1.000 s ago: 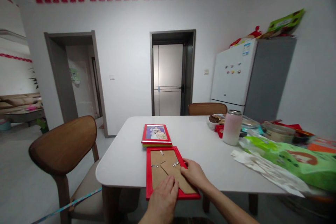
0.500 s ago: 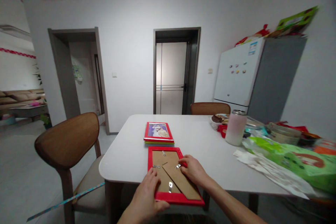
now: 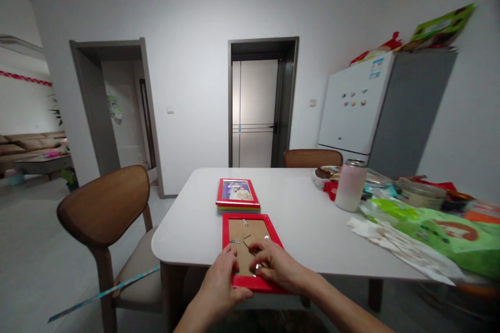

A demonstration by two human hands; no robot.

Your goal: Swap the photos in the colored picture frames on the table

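Note:
A red picture frame (image 3: 226, 230) lies face down at the table's near edge, its brown backing board (image 3: 255, 226) showing, with small metal clips around the sides. My left hand (image 3: 219, 278) grips the frame's lower left corner, thumb along the bottom rail and fingers over the left side. Over the lower part of the backing is my right hand (image 3: 279, 265), fingers bent and pinching at the bottom metal clip (image 3: 258, 268). It hides most of the backing's stand leg. Just beyond lies a stack of frames, the top one a red photo frame (image 3: 237, 191) holding a picture.
On the white table (image 3: 300, 218), a pink and white bottle (image 3: 351, 186) stands to the right, near a green plastic packet (image 3: 437, 237), a crumpled white cloth (image 3: 394, 252) and several bowls and bags. A wooden chair (image 3: 105, 205) is at the left, with a patterned strip (image 3: 105, 292) across its seat.
My right hand has moved from the right-hand clip down and left to the bottom clip, covering the stand leg. My left hand keeps its hold on the frame.

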